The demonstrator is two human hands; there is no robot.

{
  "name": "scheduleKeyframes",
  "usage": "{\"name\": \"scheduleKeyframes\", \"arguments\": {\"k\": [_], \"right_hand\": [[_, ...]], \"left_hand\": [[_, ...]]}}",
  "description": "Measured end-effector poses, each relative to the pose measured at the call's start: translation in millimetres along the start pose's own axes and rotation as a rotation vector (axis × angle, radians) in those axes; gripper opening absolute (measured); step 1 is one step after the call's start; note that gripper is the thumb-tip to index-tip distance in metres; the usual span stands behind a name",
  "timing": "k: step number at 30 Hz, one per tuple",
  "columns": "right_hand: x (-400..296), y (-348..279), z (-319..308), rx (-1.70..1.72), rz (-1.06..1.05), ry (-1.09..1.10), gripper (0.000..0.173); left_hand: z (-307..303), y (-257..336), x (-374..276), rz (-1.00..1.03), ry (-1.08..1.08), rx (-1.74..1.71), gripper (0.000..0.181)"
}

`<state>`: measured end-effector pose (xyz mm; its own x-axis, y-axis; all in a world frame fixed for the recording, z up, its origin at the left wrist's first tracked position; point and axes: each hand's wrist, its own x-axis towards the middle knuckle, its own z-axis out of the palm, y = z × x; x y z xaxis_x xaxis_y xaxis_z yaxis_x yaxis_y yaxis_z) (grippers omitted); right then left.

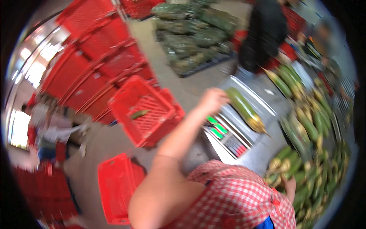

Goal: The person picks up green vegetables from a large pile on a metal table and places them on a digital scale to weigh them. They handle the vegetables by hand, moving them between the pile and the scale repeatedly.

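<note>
My left hand (213, 101) reaches across a digital scale (228, 140) with green lit displays. Its curled fingers meet one end of a shiny green ear of corn (244, 108), apparently wrapped in film, over the scale's metal platform (258, 98). The corn's yellow tip points away from the hand. Low on the right, my right hand (289, 186) is in among husked green ears of corn (291, 163). Its fingers are partly hidden there, so its grip is unclear. Motion blur softens the picture.
Red plastic crates (97, 60) are stacked at upper left. A nearer red crate (143, 111) contains one ear; another crate (121, 189) is on the floor. Bagged green produce (197, 37) is piled on a pallet. A dark-clothed person (263, 31) stands beyond the scale; others are nearby.
</note>
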<state>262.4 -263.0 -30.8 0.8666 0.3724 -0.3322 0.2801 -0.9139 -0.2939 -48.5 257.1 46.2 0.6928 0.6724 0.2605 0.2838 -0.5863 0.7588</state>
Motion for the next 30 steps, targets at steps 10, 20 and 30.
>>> {"name": "scheduleKeyframes", "arguments": {"k": [10, 20, 30], "right_hand": [[-23, -17, -1, -0.149, 0.130, 0.088, 0.093], [-24, -23, -3, -0.107, 0.140, 0.064, 0.096], [-34, -36, -8, -0.112, 0.186, 0.085, 0.096]], "left_hand": [[5, -15, 28, 0.030, 0.041, -0.034, 0.018], [26, 9, 46, 0.120, -0.092, 0.127, 0.021], [54, 28, 62, 0.546, -0.332, 0.351, 0.043]]}}
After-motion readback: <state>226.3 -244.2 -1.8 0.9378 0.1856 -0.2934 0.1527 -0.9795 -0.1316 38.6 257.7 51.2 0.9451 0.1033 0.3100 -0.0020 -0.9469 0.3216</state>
